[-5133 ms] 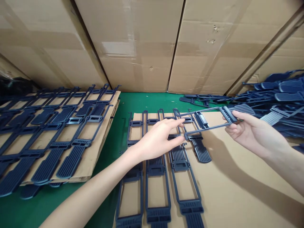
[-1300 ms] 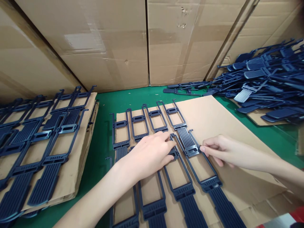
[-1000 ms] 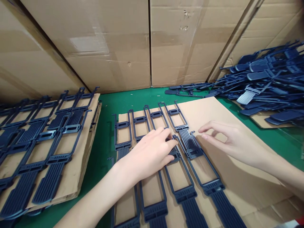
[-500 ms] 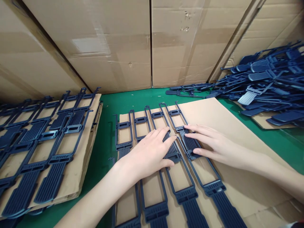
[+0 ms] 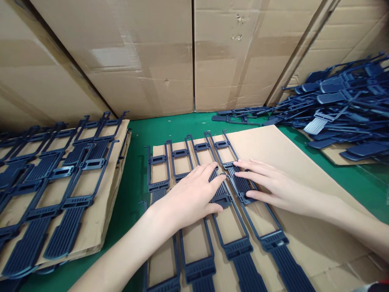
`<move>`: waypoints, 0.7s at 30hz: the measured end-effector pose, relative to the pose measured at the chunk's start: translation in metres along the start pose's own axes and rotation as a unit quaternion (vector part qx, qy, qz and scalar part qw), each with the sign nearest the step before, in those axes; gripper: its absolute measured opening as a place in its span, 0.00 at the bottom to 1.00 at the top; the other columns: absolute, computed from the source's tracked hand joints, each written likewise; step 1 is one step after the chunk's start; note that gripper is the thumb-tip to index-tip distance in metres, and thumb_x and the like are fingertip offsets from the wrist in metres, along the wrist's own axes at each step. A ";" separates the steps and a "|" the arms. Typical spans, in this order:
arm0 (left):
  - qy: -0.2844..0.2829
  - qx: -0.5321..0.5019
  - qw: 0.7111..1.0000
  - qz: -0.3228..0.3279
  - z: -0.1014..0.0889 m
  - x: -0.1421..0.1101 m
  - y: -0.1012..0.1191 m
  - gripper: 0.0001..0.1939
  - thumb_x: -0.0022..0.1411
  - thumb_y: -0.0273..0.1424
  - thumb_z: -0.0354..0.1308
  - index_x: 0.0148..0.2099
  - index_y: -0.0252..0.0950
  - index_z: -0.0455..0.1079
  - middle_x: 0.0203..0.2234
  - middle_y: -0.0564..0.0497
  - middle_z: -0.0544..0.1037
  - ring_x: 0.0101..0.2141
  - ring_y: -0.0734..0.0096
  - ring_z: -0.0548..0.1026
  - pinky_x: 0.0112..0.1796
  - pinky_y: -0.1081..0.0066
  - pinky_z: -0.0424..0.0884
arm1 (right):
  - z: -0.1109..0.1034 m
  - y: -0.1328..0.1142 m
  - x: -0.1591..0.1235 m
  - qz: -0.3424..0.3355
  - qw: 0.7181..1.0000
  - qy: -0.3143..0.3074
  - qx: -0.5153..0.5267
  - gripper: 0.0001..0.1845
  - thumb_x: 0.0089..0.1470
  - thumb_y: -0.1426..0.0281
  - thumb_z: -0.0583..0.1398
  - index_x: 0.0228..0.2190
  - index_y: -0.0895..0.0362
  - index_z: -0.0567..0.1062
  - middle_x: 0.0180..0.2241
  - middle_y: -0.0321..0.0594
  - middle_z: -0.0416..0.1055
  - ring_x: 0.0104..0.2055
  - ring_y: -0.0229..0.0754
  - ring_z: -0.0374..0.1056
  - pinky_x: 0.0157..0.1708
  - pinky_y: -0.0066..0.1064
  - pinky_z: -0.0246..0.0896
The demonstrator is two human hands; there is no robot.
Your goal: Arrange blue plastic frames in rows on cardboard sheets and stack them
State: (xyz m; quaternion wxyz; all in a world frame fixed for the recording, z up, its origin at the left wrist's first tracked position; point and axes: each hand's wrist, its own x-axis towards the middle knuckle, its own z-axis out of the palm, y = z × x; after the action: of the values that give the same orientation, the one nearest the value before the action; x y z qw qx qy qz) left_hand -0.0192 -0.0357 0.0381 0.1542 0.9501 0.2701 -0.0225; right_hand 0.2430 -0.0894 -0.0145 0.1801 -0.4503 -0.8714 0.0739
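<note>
Navy frame [image 5: 228,166] lies beneath the right hand [image 5: 275,187], whose loosely spread fingers touch its ridged plate [image 5: 240,184].

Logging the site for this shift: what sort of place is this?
Probably a packing or assembly workspace: large cardboard boxes, a jumbled pile of dark plastic parts, and matching parts laid in rows on cardboard sheets.

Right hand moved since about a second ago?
Yes: the right hand shifted left against the cardboard sheet, its fingertips now over a ribbed panel.
</note>
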 end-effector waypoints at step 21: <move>-0.025 0.024 0.999 -0.004 0.000 0.001 0.002 0.36 0.60 0.37 0.65 0.65 0.30 0.58 0.67 0.29 0.50 0.66 0.44 0.50 0.62 0.51 0.56 | 0.004 -0.004 0.000 0.011 1.000 -0.004 -0.019 0.22 0.64 0.62 0.54 0.56 0.56 0.68 0.64 0.47 0.56 0.66 0.50 0.53 0.62 0.50 0.55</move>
State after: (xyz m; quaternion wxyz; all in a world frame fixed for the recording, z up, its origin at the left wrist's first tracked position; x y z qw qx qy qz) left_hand -0.0172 -0.0367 0.0386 0.1380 0.9517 0.2690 -0.0532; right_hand 0.2390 -0.0917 -0.0174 0.1672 -0.4631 -0.8683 0.0608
